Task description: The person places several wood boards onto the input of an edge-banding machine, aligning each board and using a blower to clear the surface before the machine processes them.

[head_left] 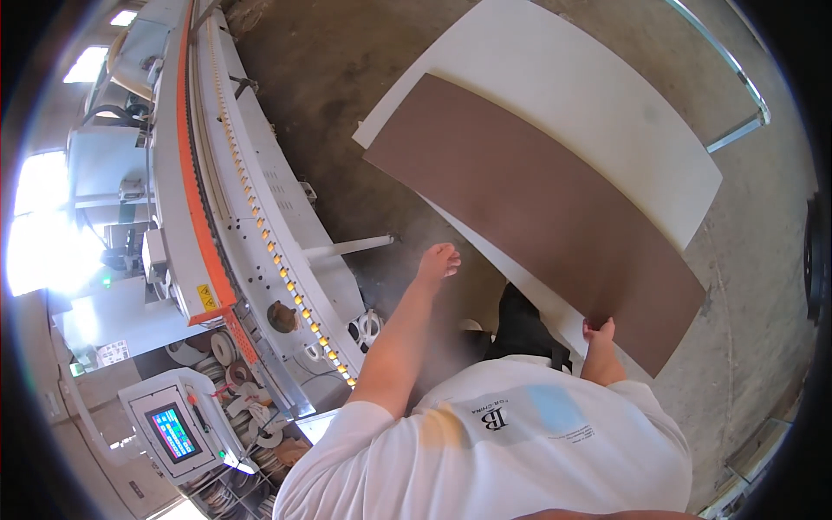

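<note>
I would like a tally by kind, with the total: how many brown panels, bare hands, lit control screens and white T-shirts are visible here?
Brown panel: 1
Bare hands: 2 (left hand, right hand)
Lit control screen: 1
White T-shirt: 1
Total: 5

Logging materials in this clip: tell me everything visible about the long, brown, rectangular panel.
The long brown rectangular panel looks smooth and matte, perhaps laminated board, plain-coloured with no visible fittings. Its long edges appear bowed, likely from the lens. It slants from upper left to lower right in view, overlapping a large off-white flat panel; how fully they touch is unclear. The person's bare right hand holds its near edge, toward the right end.
</note>
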{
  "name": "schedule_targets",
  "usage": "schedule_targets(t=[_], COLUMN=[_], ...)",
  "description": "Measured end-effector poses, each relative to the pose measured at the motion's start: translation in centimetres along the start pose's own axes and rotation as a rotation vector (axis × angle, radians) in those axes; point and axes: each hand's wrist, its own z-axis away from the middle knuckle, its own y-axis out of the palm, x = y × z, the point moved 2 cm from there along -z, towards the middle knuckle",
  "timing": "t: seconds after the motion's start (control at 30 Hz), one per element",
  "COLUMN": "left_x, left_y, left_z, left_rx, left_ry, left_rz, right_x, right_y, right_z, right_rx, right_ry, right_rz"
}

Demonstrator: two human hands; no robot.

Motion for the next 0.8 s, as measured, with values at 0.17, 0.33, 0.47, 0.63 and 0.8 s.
schedule_targets(t=[0.17,0.33,0.47,0.63,0.8], left_x=[-1.6,-3.6,-4.5,-6.3,-6.8], left_y=[5.5,10.1,13.3,14.4,12.3], left_z=[-5.1,-5.2,-5.9,-4.9,3.6], left_rx=[-0.186,-0.058,0.085,-0.002,0.015], left_ry=[-0.096,-0.078,-0.056,-0.006,0.092], left_rz=[-0.065,0.552,0.674,0.59,0.755], right_x=[0.2,2.6,4.4,8.6,12.4], right_y=[-1.4,-2.2,-1.4,0.5,0.5], right_z=[3.0,8.1,10.9,11.9,12.9], right_rx=[0.082,0.276,0.4,0.491,0.46], right_ry=[-0.072,-0.157,-0.256,-0.414,-0.374], right_rz=[-0.048,-0.106,-0.074,-0.222,-0.057])
